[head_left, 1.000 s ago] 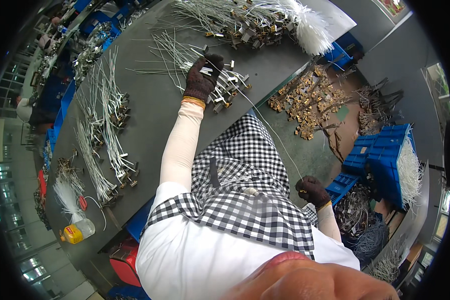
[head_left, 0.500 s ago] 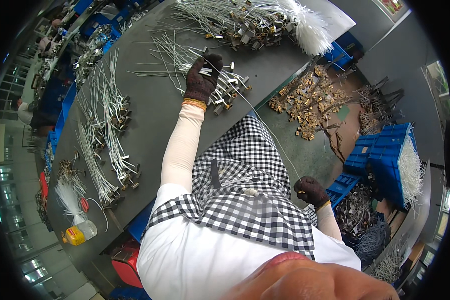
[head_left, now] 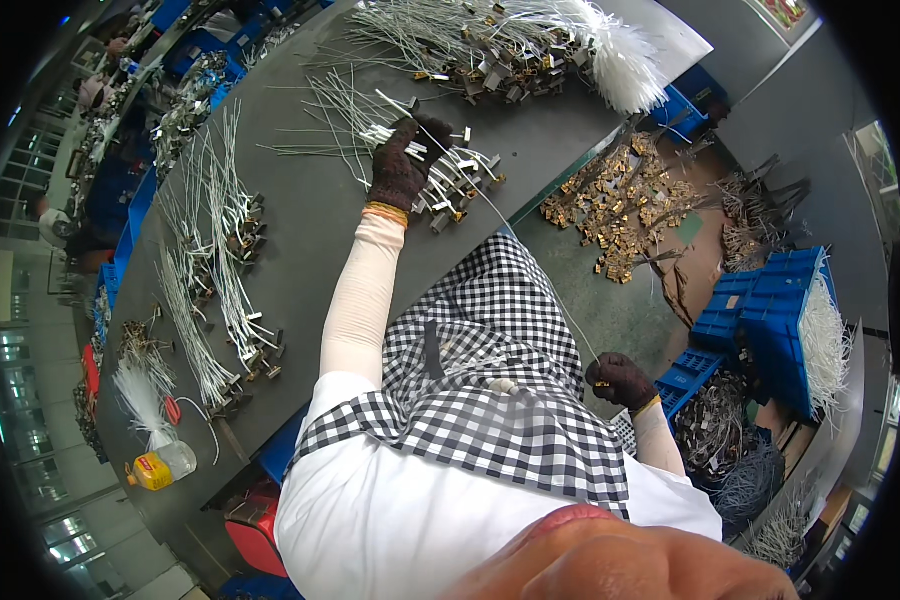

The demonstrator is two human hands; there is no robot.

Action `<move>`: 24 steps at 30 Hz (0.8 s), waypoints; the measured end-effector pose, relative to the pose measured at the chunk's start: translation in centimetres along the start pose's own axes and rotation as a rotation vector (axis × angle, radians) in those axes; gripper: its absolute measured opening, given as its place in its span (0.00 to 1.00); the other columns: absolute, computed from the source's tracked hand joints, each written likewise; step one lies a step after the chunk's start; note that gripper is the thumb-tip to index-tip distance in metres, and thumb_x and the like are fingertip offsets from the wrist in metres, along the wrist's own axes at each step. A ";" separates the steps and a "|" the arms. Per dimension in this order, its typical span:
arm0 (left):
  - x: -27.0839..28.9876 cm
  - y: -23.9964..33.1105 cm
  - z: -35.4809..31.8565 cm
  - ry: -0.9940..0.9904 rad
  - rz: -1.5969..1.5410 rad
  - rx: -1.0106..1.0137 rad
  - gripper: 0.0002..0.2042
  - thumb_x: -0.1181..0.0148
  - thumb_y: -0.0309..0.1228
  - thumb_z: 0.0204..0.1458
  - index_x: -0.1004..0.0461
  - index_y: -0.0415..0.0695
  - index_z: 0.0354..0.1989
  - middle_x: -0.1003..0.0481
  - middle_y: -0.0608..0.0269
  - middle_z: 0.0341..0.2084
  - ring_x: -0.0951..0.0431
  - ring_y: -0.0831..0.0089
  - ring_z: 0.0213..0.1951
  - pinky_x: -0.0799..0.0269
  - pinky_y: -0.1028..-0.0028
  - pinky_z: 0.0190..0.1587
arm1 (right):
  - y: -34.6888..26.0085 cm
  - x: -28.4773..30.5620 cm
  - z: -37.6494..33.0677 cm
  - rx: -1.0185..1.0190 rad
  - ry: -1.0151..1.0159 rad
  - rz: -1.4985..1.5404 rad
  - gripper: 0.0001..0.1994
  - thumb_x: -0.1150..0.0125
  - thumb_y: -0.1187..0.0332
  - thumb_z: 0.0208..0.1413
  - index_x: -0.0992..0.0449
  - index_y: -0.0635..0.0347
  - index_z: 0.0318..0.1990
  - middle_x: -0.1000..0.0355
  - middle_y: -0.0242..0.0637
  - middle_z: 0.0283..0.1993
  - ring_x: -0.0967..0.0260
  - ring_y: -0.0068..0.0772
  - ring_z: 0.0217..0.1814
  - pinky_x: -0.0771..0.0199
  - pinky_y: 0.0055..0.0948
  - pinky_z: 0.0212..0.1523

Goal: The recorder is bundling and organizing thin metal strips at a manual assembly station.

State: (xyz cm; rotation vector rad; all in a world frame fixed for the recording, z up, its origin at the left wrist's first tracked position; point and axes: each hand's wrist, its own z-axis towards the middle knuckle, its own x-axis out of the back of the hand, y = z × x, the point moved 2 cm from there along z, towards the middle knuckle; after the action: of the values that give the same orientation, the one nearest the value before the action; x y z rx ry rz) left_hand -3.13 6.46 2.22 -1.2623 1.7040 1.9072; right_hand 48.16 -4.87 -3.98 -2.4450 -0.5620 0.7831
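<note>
My left hand, in a dark knitted glove, is closed over white cables in a small bunch on the dark table. Metal-ended connectors stick out of this bunch, toward the table's near edge. Low on the right, my right hand, also gloved, is closed on one end of a thin pale wire. A small brass-coloured piece shows at its fingertips. The wire stretches from there up across the table edge toward my left hand; its far end is lost among the cables.
More cables with connectors lie on the table's left, near a plastic bottle. A large cable pile covers the far side. Brass-coloured parts lie heaped at the right, beyond the table edge. Blue crates stand right, beside tangled wires.
My left fingers have shifted slightly on the cables. My right hand stays nearly in place, and the wire between the hands hangs at almost the same line.
</note>
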 end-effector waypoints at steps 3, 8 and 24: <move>-0.3 0.0 -0.2 -0.022 0.091 0.022 0.11 0.49 0.31 0.63 0.26 0.37 0.45 0.21 0.47 0.43 0.20 0.53 0.47 0.23 0.53 0.54 | -1.1 -0.9 0.2 -0.020 0.031 -0.022 0.07 0.39 0.67 0.51 0.25 0.61 0.33 0.34 0.29 0.24 0.42 0.18 0.19 0.46 0.21 0.19; -0.4 -0.3 0.1 0.001 -0.027 0.019 0.12 0.49 0.31 0.63 0.26 0.36 0.47 0.22 0.46 0.45 0.21 0.52 0.50 0.25 0.52 0.56 | -0.4 0.6 0.8 -0.055 0.020 -0.005 0.08 0.38 0.67 0.50 0.24 0.61 0.35 0.32 0.29 0.27 0.41 0.19 0.21 0.44 0.20 0.20; 2.0 -1.3 0.1 -0.021 -0.258 0.037 0.13 0.51 0.31 0.64 0.25 0.35 0.46 0.22 0.47 0.45 0.21 0.51 0.49 0.27 0.50 0.58 | -0.1 1.2 2.8 -0.007 -0.079 0.012 0.09 0.38 0.67 0.51 0.24 0.61 0.36 0.30 0.30 0.32 0.36 0.20 0.26 0.39 0.20 0.24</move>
State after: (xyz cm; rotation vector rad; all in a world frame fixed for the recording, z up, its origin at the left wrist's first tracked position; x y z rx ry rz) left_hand -3.42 6.23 -0.10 -1.3689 1.4775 1.7256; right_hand 47.29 -3.21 -6.37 -2.4341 -0.5809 0.8877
